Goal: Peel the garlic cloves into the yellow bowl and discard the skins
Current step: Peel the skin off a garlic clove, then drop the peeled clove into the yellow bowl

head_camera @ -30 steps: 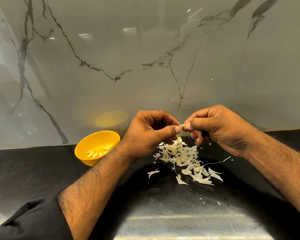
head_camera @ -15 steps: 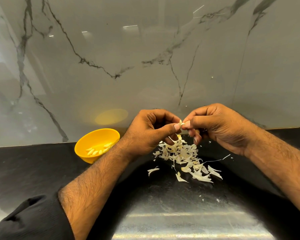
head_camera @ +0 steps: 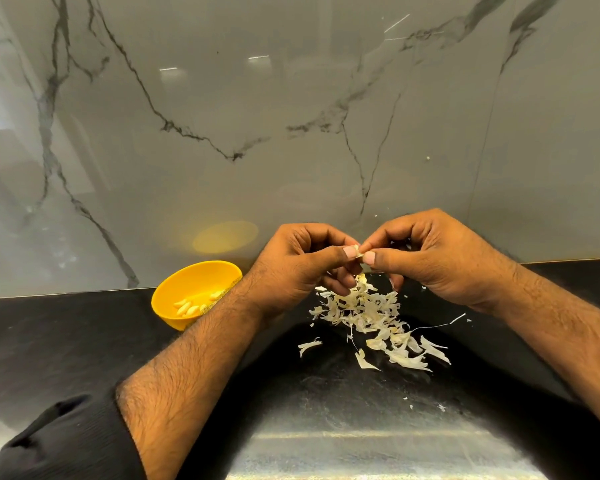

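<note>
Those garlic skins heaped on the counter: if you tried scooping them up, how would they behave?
The garlic skins look thin and curled, so probably featherlight and floppy. Stray flakes already dot the black counter, so they would likely scatter or cling to fingers rather than lift as one clump.

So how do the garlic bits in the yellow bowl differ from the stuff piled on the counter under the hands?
The cloves in the yellow bowl are plump, smooth and whole; the skins on the black counter are thin, flat, torn flakes. The cloves are few and lie close together, contained by the bowl; the skins are many and lie loose, with stray bits scattered around. Both are pale cream.
</note>
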A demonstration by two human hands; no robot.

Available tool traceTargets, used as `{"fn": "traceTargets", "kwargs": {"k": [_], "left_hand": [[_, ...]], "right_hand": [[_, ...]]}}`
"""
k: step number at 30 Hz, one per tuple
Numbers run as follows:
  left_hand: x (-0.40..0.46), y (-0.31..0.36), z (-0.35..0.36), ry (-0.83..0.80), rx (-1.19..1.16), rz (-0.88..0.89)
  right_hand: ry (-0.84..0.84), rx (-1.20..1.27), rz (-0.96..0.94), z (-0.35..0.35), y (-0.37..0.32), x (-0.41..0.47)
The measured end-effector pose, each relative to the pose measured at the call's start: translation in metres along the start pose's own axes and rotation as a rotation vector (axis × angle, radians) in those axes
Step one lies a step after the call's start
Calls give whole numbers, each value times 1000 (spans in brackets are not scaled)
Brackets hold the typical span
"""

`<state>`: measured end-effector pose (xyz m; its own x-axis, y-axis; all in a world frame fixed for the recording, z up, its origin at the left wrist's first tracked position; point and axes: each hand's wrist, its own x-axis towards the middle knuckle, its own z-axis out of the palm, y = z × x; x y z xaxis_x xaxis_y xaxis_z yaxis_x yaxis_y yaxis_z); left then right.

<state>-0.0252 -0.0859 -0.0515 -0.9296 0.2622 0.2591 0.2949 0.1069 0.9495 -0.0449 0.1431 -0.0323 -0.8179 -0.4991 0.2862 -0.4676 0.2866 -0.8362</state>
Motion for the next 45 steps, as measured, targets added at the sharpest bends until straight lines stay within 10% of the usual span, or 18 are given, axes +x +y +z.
{"fn": "traceTargets", "kwargs": {"k": [8, 19, 35, 45], "left_hand": [[-1, 2, -2, 29, -160, -53], [-2, 5, -3, 97, -198, -88], [2, 6, 8, 178, -210, -78], [-1, 4, -10, 207, 499, 115]], "right_hand": [[-10, 17, 29, -6, -3, 0], [-9, -565, 182, -9, -4, 1], [240, 257, 41, 10, -1, 3], [169, 15, 174, 12, 4, 4]]}}
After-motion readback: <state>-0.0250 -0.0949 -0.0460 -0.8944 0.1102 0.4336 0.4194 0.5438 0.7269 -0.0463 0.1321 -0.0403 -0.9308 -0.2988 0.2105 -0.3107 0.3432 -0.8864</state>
